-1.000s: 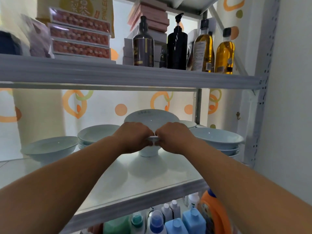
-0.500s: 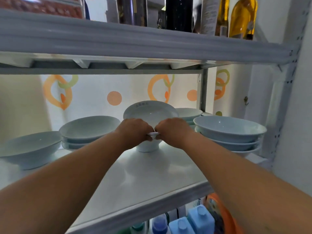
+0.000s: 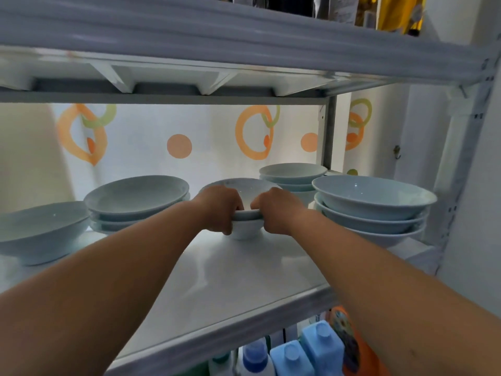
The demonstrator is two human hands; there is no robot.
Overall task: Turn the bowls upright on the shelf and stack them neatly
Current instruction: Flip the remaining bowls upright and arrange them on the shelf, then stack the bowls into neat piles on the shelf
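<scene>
Around the small bowl (image 3: pixel 245 229) stand pale stacks (all upright): a right stack (image 3: pixel 371 202) at 3 o'clock, a left stack (image 3: pixel 135 194) at 9, a single wide bowl (image 3: pixel 40 229) at 8 and a back stack (image 3: pixel 292 172) at 1. The glossy white shelf (image 3: pixel 230 275) sits in a grey rack before an orange-ringed backdrop (image 3: pixel 179 146), with blue bottles (image 3: pixel 292 356) below at 5. The left hand (image 3: pixel 219 207) and right hand (image 3: pixel 276 210) clamp the small bowl's near rim, fingers curled under it. It sits upright mid-shelf, seemingly nested in another.

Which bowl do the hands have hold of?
The small centre bowl, gripped at its rim by left hand and right hand; the wider bowls stand to either side, unheld.
</scene>
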